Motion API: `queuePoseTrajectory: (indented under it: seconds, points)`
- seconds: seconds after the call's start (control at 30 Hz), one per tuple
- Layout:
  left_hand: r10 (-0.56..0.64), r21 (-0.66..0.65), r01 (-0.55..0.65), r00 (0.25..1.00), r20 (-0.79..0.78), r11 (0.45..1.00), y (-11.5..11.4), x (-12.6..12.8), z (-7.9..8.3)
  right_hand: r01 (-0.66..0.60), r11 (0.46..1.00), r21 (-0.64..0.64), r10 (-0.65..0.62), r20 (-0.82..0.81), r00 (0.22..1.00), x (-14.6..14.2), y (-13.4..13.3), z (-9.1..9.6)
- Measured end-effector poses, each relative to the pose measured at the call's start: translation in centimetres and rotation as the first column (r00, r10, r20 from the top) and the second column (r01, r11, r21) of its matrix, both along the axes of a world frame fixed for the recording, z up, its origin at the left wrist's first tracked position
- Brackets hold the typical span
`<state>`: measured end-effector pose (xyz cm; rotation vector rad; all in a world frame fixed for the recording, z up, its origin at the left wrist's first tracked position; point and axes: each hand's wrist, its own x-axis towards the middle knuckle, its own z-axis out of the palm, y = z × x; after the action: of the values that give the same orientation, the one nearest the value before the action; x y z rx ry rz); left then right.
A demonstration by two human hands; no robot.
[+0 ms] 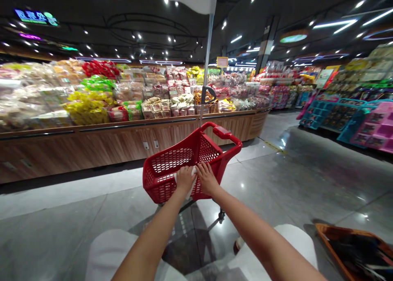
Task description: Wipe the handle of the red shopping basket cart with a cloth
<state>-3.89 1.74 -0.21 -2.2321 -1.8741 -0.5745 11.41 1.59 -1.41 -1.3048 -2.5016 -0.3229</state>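
A red plastic shopping cart (211,150) stands in front of me, its handle at the far right. At the cart's near rim, a white cloth or wipe (190,187) hangs between my two hands. My left hand (184,178) is closed over the rim with the cloth under its fingers. Right beside it, my right hand (206,178) lies on the rim, fingers stretched out and a little spread, next to the cloth's edge. Whether it also touches the cloth I cannot tell. The visible inside of the basket shows only its perforated walls.
A wood-fronted display counter (101,146) with packaged foods (92,105) runs behind the cart. A grey pole (208,52) rises near the handle. Blue and pink racks (331,113) stand at right. An orange container (325,236) with dark items is at lower right.
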Motion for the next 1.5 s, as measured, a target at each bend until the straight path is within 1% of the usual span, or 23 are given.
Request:
queuePoseTrajectory:
  seconds: [0.03, 0.1, 0.2, 0.33, 0.4, 0.43, 0.47, 0.53, 0.57, 0.7, 0.77, 0.8, 0.87, 0.97, 1.07, 1.13, 1.17, 1.2, 1.27, 1.3, 1.4, 1.47, 1.5]
  points:
    - [-0.009, -0.004, 0.009, 1.0, -0.001, 1.0, 0.1, 0.5, 0.1, 0.029, 1.0, -0.005, -0.029, -0.008, 1.0, -0.4, -0.2, -0.4]
    - [-0.029, -0.007, 0.029, 0.999, -0.018, 1.0, -0.1, 0.2, -0.1, 0.063, 0.998, -0.025, -0.063, 0.0, 0.998, -0.4, -0.2, -0.8]
    - [-0.034, 0.008, 0.034, 0.998, -0.045, 0.999, -1.3, -2.8, -0.9, 0.054, 0.996, -0.077, -0.051, 0.04, 0.998, 0.6, 0.0, -0.6]
    - [0.041, 0.046, -0.038, 0.998, -0.051, 0.998, -3.3, -7.7, -2.2, 0.063, 0.992, -0.11, -0.061, 0.028, 0.998, 0.7, -0.1, -0.1]
    - [0.081, 0.06, -0.078, 0.995, -0.05, 0.995, -3.8, -8.8, -2.5, 0.083, 0.991, -0.11, -0.083, 0.004, 0.997, 0.0, -0.2, 0.0]
    - [0.109, 0.064, -0.106, 0.993, -0.046, 0.992, -3.9, -8.9, -2.5, 0.093, 0.99, -0.107, -0.094, -0.003, 0.996, -0.4, -0.3, 0.1]
    - [0.136, 0.065, -0.134, 0.99, -0.041, 0.989, -3.9, -8.7, -2.4, 0.101, 0.99, -0.101, -0.102, -0.004, 0.995, -0.8, -0.3, 0.3]
    - [0.163, 0.06, -0.161, 0.986, -0.034, 0.985, -3.4, -7.3, -1.9, 0.11, 0.99, -0.083, -0.11, 0.004, 0.994, -1.4, -0.2, 0.6]
    - [0.148, 0.054, -0.146, 0.989, -0.031, 0.988, -3.0, -6.2, -1.6, 0.114, 0.991, -0.073, -0.113, 0.01, 0.994, -1.5, -0.2, 0.9]
    - [0.001, 0.013, -0.001, 1.0, -0.005, 1.0, -0.9, -0.9, -0.3, 0.128, 0.989, -0.08, -0.124, 0.053, 0.991, -1.5, 0.1, 1.7]
    - [-0.008, -0.013, 0.008, 1.0, 0.008, 1.0, -0.1, 0.9, 0.0, 0.133, 0.986, -0.1, -0.126, 0.08, 0.989, -1.1, 0.2, 2.0]
    - [-0.012, -0.025, 0.012, 1.0, 0.007, 1.0, 0.1, 1.3, 0.1, 0.136, 0.985, -0.109, -0.127, 0.089, 0.988, -0.8, 0.3, 2.1]
    - [-0.044, -0.037, 0.044, 0.999, -0.009, 0.998, 0.1, 0.7, -0.1, 0.145, 0.983, -0.116, -0.135, 0.092, 0.987, -0.1, 0.6, 2.2]
    - [-0.079, -0.019, 0.079, 0.996, -0.043, 0.997, -1.1, -2.7, -1.0, 0.177, 0.977, -0.116, -0.168, 0.086, 0.982, 1.1, 1.4, 2.2]
    - [-0.032, 0.003, 0.032, 0.998, -0.049, 0.999, -3.1, -6.5, -2.2, 0.223, 0.968, -0.115, -0.212, 0.104, 0.972, 2.1, 2.3, 2.1]
    - [0.017, -0.002, -0.017, 0.999, -0.033, 1.0, -4.2, -7.6, -2.6, 0.257, 0.958, -0.125, -0.24, 0.134, 0.961, 2.1, 2.6, 2.1]
    - [0.053, -0.007, -0.054, 0.998, -0.018, 0.999, -4.6, -7.4, -2.6, 0.283, 0.949, -0.136, -0.263, 0.15, 0.953, 1.9, 2.6, 2.1]
    - [0.091, -0.015, -0.091, 0.996, -0.001, 0.996, -4.7, -6.8, -2.5, 0.311, 0.938, -0.153, -0.286, 0.163, 0.944, 1.5, 2.5, 2.0]
    - [0.125, -0.035, -0.124, 0.992, 0.026, 0.992, -4.3, -4.6, -1.9, 0.341, 0.918, -0.205, -0.307, 0.177, 0.935, 0.2, 2.0, 1.7]
    - [0.116, -0.047, -0.115, 0.993, 0.034, 0.992, -3.8, -3.1, -1.5, 0.325, 0.916, -0.237, -0.289, 0.173, 0.942, -0.5, 1.6, 1.5]
    - [0.088, -0.1, -0.084, 0.996, 0.034, 0.991, -2.3, 1.1, -0.1, 0.216, 0.92, -0.327, -0.184, 0.126, 0.975, -2.0, 0.7, 0.5]
    - [0.097, -0.124, -0.093, 0.995, 0.026, 0.988, -1.7, 2.5, 0.4, 0.187, 0.911, -0.368, -0.158, 0.107, 0.982, -2.1, 0.6, -0.1]
    - [0.087, -0.129, -0.084, 0.996, 0.02, 0.988, -1.7, 2.5, 0.5, 0.192, 0.903, -0.385, -0.162, 0.11, 0.981, -1.9, 0.6, -0.3]
